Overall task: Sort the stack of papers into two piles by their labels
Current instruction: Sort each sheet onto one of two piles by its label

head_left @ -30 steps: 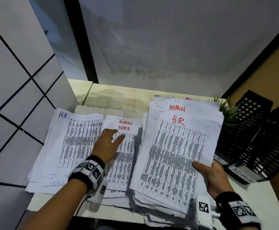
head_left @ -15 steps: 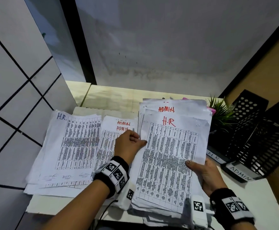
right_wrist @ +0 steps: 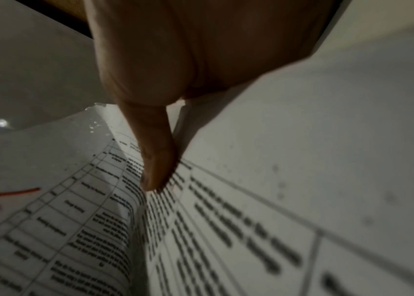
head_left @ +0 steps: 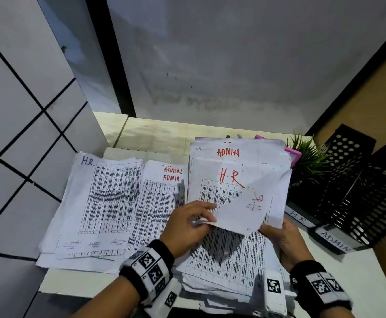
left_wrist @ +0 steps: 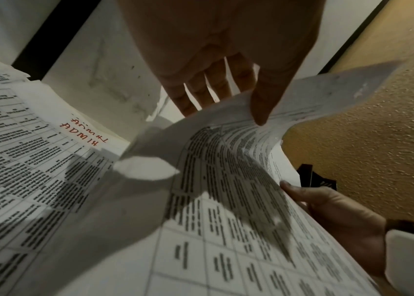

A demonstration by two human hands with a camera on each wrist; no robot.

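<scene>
The unsorted stack [head_left: 224, 260] lies at the right of the desk. Its top sheet [head_left: 231, 177] is marked "H.R" in red, and a sheet marked "ADMIN" [head_left: 228, 153] shows beyond it. My left hand [head_left: 206, 214] pinches the top sheet's lower left corner, which is folded up so its blank back [head_left: 240, 216] shows. In the left wrist view the thumb [left_wrist: 261, 108] and fingers clamp that edge. My right hand [head_left: 270, 230] holds the stack's right edge with its thumb [right_wrist: 155, 160] on the paper. An H.R. pile [head_left: 100, 198] lies at the left and an ADMIN pile [head_left: 162, 198] in the middle.
Two black mesh trays [head_left: 357, 191] labelled "H R" and "ADMIN" stand at the right. A small green plant [head_left: 306, 161] and a pink object [head_left: 293, 154] sit behind the stack. A wall closes the desk's back, tiles its left.
My left hand left the ADMIN pile, moved right to the stack, took the top H.R sheet's edge and folded its lower corner up. The right hand stayed on the stack.
</scene>
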